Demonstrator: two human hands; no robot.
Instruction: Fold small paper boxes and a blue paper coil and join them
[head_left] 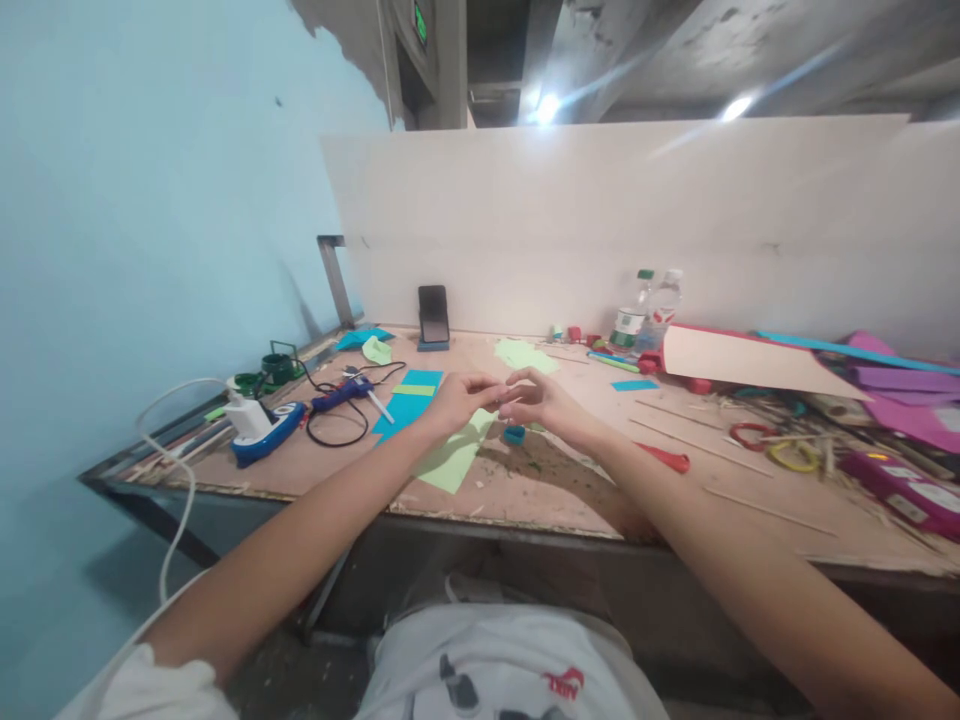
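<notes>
My left hand (466, 400) and my right hand (551, 405) meet fingertip to fingertip above the middle of the table. The left fingers are pressed together in a pinch, while those of the right are curled in towards them. Anything between the fingertips is too small or too hidden to name. Just below them, a small blue paper piece (514, 435), shaped like a ring, rests on the tabletop. Light green paper (454, 465) lies under and beside my left hand, partly over a blue sheet (412, 395) with a yellow-green strip (414, 390) across it.
To the left are a glue gun (341, 393) with its cable and a blue-white power strip (266, 435). A phone (433, 315) stands at the back. On the right lie thin sticks (701, 440), red scissors (750, 436) and a magenta box-like item (904, 490); two bottles (630, 318) stand behind.
</notes>
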